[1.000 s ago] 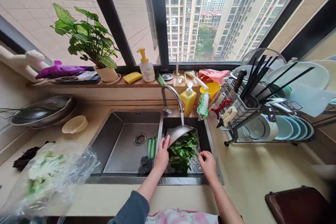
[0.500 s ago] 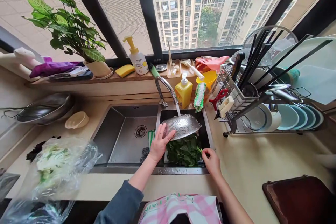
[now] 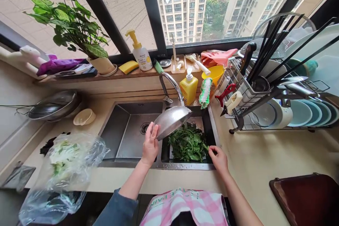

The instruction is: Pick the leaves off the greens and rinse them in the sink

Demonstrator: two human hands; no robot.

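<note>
My left hand point(image 3: 149, 145) grips the edge of a perforated metal colander point(image 3: 173, 120), which is tilted above the right sink basin and the divider, its underside toward me. Wet leafy greens point(image 3: 188, 144) lie heaped in the right basin point(image 3: 215, 137), below and right of the colander. My right hand point(image 3: 218, 159) pinches a small green sprig at the right edge of the heap, its fingertips closed. The curved faucet point(image 3: 173, 82) ends just behind the colander, and the colander hides most of the water's path.
The left basin point(image 3: 124, 144) lies beside my left arm. A clear plastic bag point(image 3: 69, 162) with vegetable scraps is on the left counter. A loaded dish rack point(image 3: 254, 88) stands at right, and a dark brown board point(image 3: 304, 197) nearer me. A yellow soap bottle point(image 3: 188, 90) stands behind the faucet.
My left hand has raised the colander off the greens and moved it left, tilting it. The greens now lie uncovered in the basin. My right hand stays pinched beside them. The view has shifted.
</note>
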